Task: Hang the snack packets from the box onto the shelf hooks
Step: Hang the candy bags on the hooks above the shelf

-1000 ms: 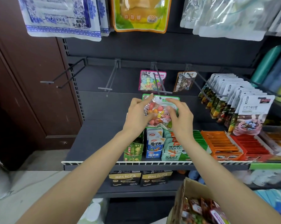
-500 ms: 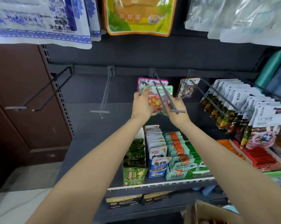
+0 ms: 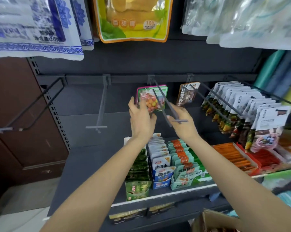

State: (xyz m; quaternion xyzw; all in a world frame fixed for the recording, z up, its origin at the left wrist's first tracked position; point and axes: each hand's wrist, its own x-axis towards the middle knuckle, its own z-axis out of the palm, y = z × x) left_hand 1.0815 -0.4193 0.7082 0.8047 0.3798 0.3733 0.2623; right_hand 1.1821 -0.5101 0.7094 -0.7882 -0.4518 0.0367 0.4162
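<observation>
The snack packet (image 3: 152,100) hung far back on the middle hook (image 3: 165,104), against the pink-edged packet (image 3: 139,91) behind it, with the left hand (image 3: 141,119) pinching its lower left edge. The right hand (image 3: 181,121) sat under the hook's near tip, fingers loosely curled; whether it touched the wire I could not tell.

To finish the step well, the packet should be slid fully to the back so it sits flat against the one behind, then let go gently so it does not swing. The right hand could steady the hook tip meanwhile.

The packet was small, green-topped, with a clear window showing round orange, red and yellow sweets; its film looked thin and crinkly. The cardboard box (image 3: 213,221) sat near, lower right.
</observation>
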